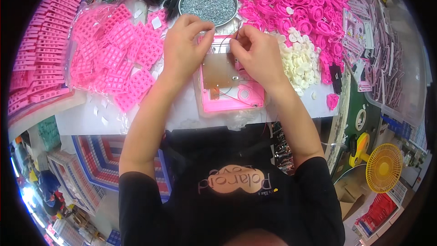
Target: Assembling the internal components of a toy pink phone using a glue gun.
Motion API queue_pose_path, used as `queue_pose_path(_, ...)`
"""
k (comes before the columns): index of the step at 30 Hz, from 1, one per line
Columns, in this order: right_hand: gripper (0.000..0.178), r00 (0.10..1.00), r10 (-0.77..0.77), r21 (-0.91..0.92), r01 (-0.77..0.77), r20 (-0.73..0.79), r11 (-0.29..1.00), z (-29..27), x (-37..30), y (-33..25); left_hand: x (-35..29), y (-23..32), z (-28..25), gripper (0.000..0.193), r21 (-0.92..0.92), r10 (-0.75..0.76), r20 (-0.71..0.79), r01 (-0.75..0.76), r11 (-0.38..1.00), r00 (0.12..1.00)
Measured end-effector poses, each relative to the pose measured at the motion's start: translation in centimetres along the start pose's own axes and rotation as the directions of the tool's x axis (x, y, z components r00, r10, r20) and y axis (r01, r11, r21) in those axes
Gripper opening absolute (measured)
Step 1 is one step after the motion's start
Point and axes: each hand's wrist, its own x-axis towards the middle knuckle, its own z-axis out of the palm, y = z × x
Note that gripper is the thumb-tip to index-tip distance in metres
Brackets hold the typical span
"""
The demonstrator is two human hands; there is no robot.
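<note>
A shallow pink casing (227,107) lies on the table (102,125), between the two hands and slightly toward the wearer from them. A flat, dull grey-brown panel (217,69) with a smooth face covers much of its left part; thin wires (233,96) run across the glossy pink plastic beside a raised ring. The left hand (187,48) is at the casing's upper left corner, fingers bent and thumb brought close to the forefinger; whether it grips anything cannot be told. The right hand (258,57) covers the upper right edge, its thumb and forefinger drawn together near a dark wire (223,42), though a grip on it cannot be made out.

Just beyond the casing, a round metal dish (237,5) full of small, shiny screws (207,3) blocks the far side. Gridded pink frames (120,48), partly in clear plastic, crowd the left. On the right lie small, round cream pieces (298,64), and behind them a tangled heap of pink ring-shaped parts (314,11). Crumpled clear plastic (239,120) lies at the table's near edge. Farther out stand stacked pink strips (43,36), a translucent bin (409,114) and a yellow fan (383,167).
</note>
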Motion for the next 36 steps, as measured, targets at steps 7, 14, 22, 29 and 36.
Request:
queue_pose_path(7, 0.018, 0.997, -0.058, -0.176, 0.065, 0.044, 0.982, -0.2, 0.6, 0.0, -1.1, -1.0, -1.0, 0.016, 0.069, 0.310, -0.130, -0.303, 0.951, 0.942)
queue_pose_path(14, 0.016, 0.996, -0.041, -0.069, 0.046, 0.077, 0.997, -0.9, 0.4, 0.2, -0.8, 1.4, -0.1, 0.014, -0.205, 0.029, 0.144, 0.001, 0.979, 0.989)
queue_pose_path(22, 0.016, 0.989, 0.095, 0.150, -0.112, 0.114, 0.982, -1.2, -0.1, 0.9, 0.5, 1.1, 1.4, 0.012, -0.079, -0.034, 0.181, 0.049, 0.996, 0.983)
queue_pose_path(29, 0.019, 0.837, -0.490, -0.271, 0.544, 0.245, 0.794, 0.5, -2.5, 0.5, 2.9, 1.6, 0.4, 0.013, -0.087, 0.043, 0.491, 0.000, 0.996, 0.870)
queue_pose_path(36, 0.020, 0.823, -0.559, -0.323, 0.558, 0.100, 0.764, -4.6, -1.6, 0.2, 2.5, 1.8, 0.2, 0.012, -0.149, 0.191, 0.558, -0.130, 0.980, 0.808)
